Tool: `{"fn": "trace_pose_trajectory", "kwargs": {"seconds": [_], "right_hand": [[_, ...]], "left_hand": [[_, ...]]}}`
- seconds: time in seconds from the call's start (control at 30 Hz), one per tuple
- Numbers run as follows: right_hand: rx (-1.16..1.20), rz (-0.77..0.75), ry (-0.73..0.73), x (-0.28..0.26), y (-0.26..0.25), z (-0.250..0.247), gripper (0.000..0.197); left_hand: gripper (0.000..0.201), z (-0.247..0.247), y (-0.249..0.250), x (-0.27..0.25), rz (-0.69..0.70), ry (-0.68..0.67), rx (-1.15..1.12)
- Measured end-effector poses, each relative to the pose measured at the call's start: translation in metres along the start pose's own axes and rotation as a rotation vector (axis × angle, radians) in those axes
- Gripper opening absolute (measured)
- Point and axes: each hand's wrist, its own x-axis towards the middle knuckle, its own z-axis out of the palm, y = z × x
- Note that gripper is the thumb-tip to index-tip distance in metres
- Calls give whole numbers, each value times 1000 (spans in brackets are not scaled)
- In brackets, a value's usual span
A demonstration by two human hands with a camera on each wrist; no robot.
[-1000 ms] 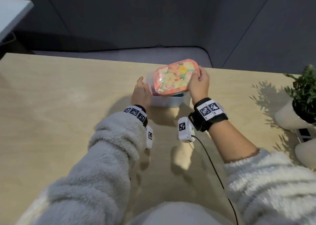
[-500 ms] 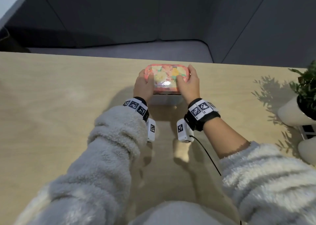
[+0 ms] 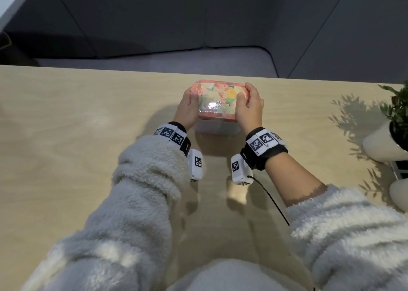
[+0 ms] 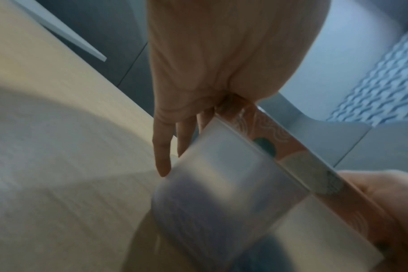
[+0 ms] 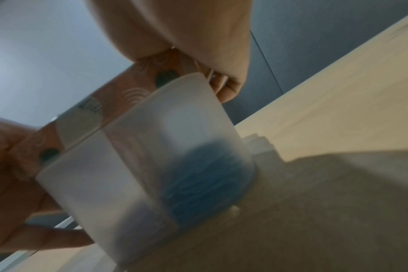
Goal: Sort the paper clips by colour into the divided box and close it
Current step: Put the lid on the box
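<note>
The divided box [image 3: 215,128] has a frosted body and stands on the wooden table [image 3: 88,136]. Its pink patterned lid [image 3: 217,98] lies flat on top. My left hand [image 3: 187,107] holds the left end, thumb on the lid, fingers [image 4: 162,156] straight down the end wall. My right hand [image 3: 249,107] grips the right end, thumb on the lid, fingertips [image 5: 226,88] curled at the rim. In the right wrist view blue paper clips [image 5: 205,184] show dimly through the box wall [image 5: 128,174]. The other compartments are blurred.
A plant in a white pot [image 3: 384,140] stands at the table's right edge, with another white object [image 3: 399,193] nearer to me. A grey bench [image 3: 154,63] runs behind the far edge. A black cable [image 3: 271,200] hangs from my right wrist.
The lid, held tilted above the box by my right hand a second ago, has come down flat onto the box. Both hands have moved onto its ends.
</note>
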Motion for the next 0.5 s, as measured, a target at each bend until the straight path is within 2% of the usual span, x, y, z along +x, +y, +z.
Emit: {"fn": "trace_pose_trajectory", "kwargs": {"seconds": [0.17,0.33,0.5], "right_hand": [[-23,-21,-22,5,3,-1,41],[-75,-37,-42,6,3,-1,41],[-29,-12,-78,11,1,-5,38]], "left_hand": [[41,6,-8,7,32,39,-44],[46,6,-12,9,4,-3,-94],[37,4,-6,8,-11,-37,-124]]}}
